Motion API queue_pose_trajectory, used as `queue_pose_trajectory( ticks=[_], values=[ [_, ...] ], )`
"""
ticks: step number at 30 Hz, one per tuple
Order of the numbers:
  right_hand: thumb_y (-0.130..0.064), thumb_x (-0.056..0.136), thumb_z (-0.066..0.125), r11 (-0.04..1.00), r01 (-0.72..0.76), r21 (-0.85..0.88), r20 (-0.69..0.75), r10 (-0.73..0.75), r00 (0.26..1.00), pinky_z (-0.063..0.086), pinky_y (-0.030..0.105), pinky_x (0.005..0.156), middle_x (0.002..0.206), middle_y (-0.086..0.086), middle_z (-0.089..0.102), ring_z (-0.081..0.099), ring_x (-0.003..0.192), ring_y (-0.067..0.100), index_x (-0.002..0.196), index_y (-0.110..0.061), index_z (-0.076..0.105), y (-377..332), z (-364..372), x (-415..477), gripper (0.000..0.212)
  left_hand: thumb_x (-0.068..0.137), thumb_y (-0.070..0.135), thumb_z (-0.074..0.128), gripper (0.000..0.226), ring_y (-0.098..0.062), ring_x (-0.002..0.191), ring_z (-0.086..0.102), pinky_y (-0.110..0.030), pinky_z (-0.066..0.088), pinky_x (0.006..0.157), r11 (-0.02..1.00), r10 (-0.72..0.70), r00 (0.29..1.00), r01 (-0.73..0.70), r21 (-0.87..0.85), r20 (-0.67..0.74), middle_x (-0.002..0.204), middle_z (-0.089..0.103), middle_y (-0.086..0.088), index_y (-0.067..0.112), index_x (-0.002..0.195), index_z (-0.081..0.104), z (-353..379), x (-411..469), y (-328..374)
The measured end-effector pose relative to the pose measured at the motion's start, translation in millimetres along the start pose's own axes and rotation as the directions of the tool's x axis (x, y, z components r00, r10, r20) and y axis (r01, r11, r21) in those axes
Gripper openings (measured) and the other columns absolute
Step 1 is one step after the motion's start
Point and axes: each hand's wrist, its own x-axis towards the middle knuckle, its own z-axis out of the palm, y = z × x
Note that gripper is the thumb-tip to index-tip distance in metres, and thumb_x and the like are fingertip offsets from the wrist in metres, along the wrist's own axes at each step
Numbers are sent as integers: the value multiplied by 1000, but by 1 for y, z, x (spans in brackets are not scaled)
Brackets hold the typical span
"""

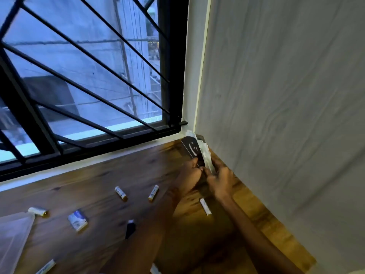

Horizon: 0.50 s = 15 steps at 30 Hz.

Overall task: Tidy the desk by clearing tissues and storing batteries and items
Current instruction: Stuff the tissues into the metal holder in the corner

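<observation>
Both hands meet at the desk's far right corner, against the wall. My left hand and my right hand grip a black pack with a white smiley mark, which has white tissue along its right side. Several white-and-gold batteries lie loose on the wooden desk: one, another, a third between my forearms, and one at the left. A small blue-white rectangular battery and a small black item lie nearer me.
A clear plastic container sits at the lower left edge, with another battery beside it. A barred window runs along the desk's far side. A grey wood-grain wall bounds the desk's right edge.
</observation>
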Motion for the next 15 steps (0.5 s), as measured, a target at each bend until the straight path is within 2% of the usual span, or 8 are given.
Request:
queue_pose_trajectory(
  ticks=[2,3,5,8,13,15],
  values=[
    [-12,88,59,1000,-17,9,10,17,1000,43,11,71,116,7,64,56,87,10,133,-14,48,6,7,20,46,87,-12,38,46,-22,108,57,-23,44,91,1000,3,1000,-3,-23,24,117,61,-12,5,127,52,3,20,3],
    [-11,89,57,999,-45,17,18,45,999,45,14,74,118,7,62,55,88,10,133,-14,46,8,10,29,46,86,-13,37,47,-21,109,57,-24,44,94,999,-3,999,4,-44,37,118,61,-12,5,127,51,5,31,3],
    [-7,88,57,997,-77,24,11,77,997,48,23,86,123,7,60,57,99,15,133,-13,47,14,16,47,46,85,-14,36,48,-22,113,55,-30,41,102,998,-27,999,29,-62,27,119,60,-12,4,127,51,9,51,4],
    [-4,85,59,997,-78,-1,4,78,997,47,31,97,125,7,60,58,110,21,132,-13,49,26,28,74,49,88,-10,38,45,-23,116,54,-29,39,105,997,-53,998,55,-62,25,121,60,-13,6,128,51,16,77,2],
    [-6,86,61,996,-72,-49,14,73,997,39,11,85,123,3,60,53,100,7,133,-11,48,42,36,100,49,87,-11,36,49,-14,111,54,-18,38,91,993,-89,995,92,-79,42,115,59,-3,9,130,49,21,108,-9],
    [-4,85,61,996,-71,-50,6,72,997,38,9,82,123,5,62,57,101,10,132,-10,49,48,38,105,50,87,-13,35,52,-11,109,51,-16,37,90,990,-95,993,101,-102,64,114,57,-1,9,133,46,22,114,-11]
  ],
)
